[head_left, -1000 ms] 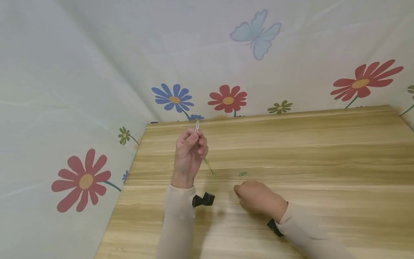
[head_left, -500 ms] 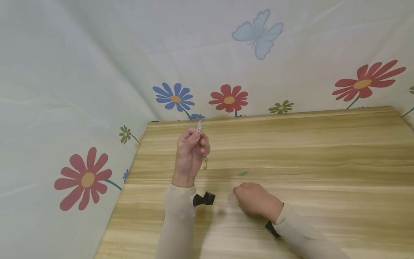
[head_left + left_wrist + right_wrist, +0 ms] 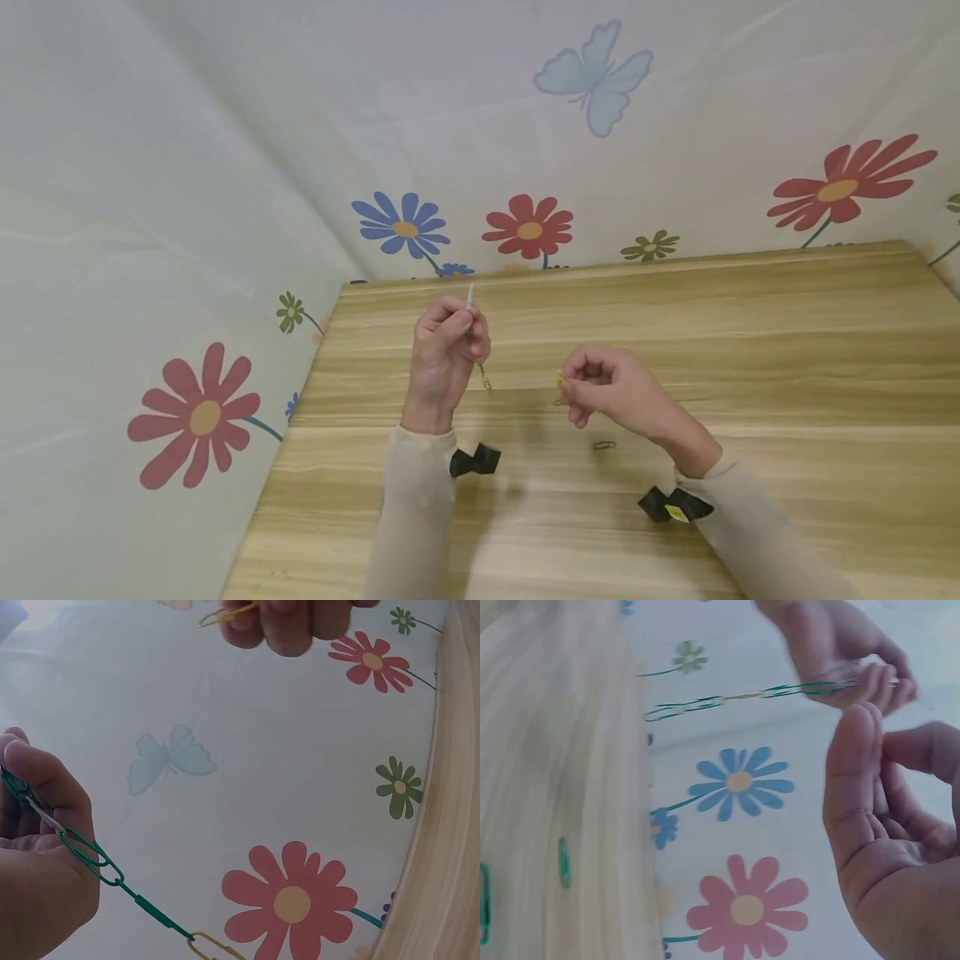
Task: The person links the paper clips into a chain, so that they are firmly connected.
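Note:
My left hand (image 3: 444, 362) is raised above the table, thumb and fingertips pinching a white paper clip (image 3: 470, 297). A chain of linked paper clips (image 3: 154, 909), green, white and yellow, hangs from this hand. Opposite it, to the right, my right hand (image 3: 618, 392) pinches a yellow paper clip (image 3: 229, 613) between thumb and forefinger; in the right wrist view the fingers hide that clip. A green paper clip (image 3: 604, 445) lies on the table below the right hand. Another green clip (image 3: 557, 402) shows just beside the right fingertips, partly covered.
The wood-grain table (image 3: 787, 350) reaches back to a white cloth wall (image 3: 712, 125) printed with flowers and a butterfly. A second cloth wall (image 3: 90, 250) runs along the left side. Black wrist cameras (image 3: 476, 459) sit on both sleeves.
The right hand has risen from the table and turned, now holding a yellow paper clip in view. A second green clip has come into sight below it. The left hand has barely shifted.

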A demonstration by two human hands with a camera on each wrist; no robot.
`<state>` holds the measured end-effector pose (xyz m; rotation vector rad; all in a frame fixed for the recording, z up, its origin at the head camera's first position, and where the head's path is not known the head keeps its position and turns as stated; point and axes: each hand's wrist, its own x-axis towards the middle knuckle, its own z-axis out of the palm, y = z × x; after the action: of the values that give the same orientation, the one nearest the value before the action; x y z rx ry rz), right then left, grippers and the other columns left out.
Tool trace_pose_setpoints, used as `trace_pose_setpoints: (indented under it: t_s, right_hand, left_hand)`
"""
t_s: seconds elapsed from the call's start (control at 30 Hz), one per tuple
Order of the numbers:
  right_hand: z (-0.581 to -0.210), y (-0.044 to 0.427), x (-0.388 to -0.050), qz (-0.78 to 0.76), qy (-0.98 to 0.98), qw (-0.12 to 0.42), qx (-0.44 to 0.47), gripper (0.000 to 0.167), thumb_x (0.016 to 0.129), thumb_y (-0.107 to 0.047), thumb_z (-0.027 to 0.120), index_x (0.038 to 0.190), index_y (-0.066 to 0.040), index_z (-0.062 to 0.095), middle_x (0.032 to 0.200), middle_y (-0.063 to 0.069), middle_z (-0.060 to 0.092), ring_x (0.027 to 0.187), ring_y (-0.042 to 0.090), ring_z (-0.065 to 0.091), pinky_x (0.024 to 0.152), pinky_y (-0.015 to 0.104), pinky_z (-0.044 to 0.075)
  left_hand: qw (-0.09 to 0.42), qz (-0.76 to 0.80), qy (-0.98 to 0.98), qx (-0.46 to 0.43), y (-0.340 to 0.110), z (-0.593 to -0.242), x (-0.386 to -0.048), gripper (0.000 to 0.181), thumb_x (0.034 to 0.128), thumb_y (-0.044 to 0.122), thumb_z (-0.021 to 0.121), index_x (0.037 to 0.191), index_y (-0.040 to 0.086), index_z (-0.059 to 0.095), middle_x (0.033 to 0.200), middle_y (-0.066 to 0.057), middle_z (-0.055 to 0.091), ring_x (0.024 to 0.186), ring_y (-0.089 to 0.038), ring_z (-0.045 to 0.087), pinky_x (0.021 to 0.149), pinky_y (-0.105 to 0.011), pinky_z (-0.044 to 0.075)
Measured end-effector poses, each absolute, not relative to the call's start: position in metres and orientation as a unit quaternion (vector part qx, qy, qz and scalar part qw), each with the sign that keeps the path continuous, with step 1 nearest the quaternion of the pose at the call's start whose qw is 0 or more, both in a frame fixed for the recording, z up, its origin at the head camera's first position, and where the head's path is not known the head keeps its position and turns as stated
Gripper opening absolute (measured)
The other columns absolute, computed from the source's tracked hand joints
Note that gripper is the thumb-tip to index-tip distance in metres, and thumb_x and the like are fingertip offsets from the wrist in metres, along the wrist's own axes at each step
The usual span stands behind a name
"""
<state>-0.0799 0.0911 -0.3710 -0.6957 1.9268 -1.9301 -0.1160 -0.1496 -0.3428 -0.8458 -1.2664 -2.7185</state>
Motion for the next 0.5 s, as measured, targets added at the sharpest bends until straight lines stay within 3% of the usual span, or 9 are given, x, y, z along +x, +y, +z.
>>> trace_pose_setpoints:
  t_s: [0.37, 0.5]
  right_hand:
    - [-0.349, 0.097, -0.07, -0.744, 0.614, 0.1, -0.245, 0.012, 0.101, -0.002, 0.058, 0.1, 0.01, 0.058, 0.084, 0.019, 0.066, 0.067, 0.023, 0.067, 0.06, 0.04, 0.06]
    - [-0.341, 0.096, -0.068, -0.755, 0.595, 0.06, -0.268, 0.008, 0.101, 0.003, 0.055, 0.098, 0.01, 0.057, 0.085, 0.021, 0.065, 0.067, 0.022, 0.067, 0.06, 0.04, 0.06]
  left_hand:
    - [0.044, -0.775, -0.546, -0.317, -0.135, -0.339, -0.108, 0.006, 0.0962, 0.023, 0.071, 0.094, 0.02, 0.075, 0.079, 0.001, 0.067, 0.057, -0.011, 0.055, 0.054, -0.021, 0.049]
    - [0.045, -0.74, -0.58, -0.339, -0.13, -0.338, -0.105, 0.011, 0.0967, 0.028, 0.071, 0.093, 0.018, 0.074, 0.08, 0.002, 0.067, 0.052, -0.012, 0.048, 0.048, -0.022, 0.043]
